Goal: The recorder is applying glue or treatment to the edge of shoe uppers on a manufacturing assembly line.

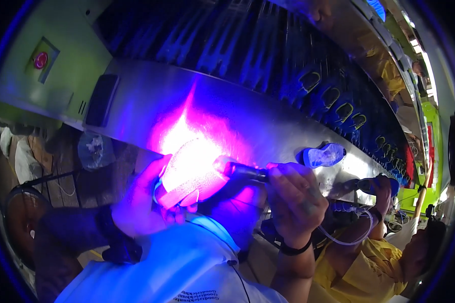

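Note:
My left hand (139,202) grips a shoe part (192,174), pale and lit bright pink by violet light, held at chest height in front of a metal ledge. My right hand (293,197) holds a dark pen-shaped torch (245,171) whose tip points at the shoe part from the right, almost touching it. A dark band sits on each wrist. The glow hides the shoe part's surface detail.
A steel ledge (247,121) runs along a conveyor carrying several blue shoe soles (333,101). One pale sole (324,155) lies on the ledge. A co-worker in a yellow shirt (369,262) at right holds a tool (371,186) with a hose. A black box (101,100) hangs at left.

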Demonstrator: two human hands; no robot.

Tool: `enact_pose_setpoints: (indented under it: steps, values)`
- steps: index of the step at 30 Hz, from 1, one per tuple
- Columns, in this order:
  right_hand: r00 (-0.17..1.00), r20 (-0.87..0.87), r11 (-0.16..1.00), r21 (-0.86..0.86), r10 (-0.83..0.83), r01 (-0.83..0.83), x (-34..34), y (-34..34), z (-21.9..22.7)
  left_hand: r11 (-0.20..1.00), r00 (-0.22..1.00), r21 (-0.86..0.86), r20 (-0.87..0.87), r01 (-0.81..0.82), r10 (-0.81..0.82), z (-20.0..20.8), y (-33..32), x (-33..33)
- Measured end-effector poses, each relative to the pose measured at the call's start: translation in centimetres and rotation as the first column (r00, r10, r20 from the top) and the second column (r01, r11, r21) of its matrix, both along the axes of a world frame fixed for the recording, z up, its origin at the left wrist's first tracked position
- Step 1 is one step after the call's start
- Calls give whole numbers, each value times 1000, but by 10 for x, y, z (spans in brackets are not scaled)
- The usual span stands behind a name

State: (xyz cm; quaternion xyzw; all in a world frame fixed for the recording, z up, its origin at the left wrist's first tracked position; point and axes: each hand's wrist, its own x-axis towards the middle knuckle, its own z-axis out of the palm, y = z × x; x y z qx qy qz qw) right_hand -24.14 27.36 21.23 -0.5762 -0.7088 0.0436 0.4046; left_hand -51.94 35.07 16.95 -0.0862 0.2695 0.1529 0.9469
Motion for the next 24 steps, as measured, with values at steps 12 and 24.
enact_pose_setpoints:
  steps: [12, 24]
  values:
    - [994, -108, 999, -38, 17, -21, 4, -10, -30, 963, 999, -269, 21, -23, 30, -2, -19, 4]
    - [900, -428, 997, -56, -80, 62, -8, -24, -106, 950, 980, -304, 201, 76, -14, -42, -25, -7]
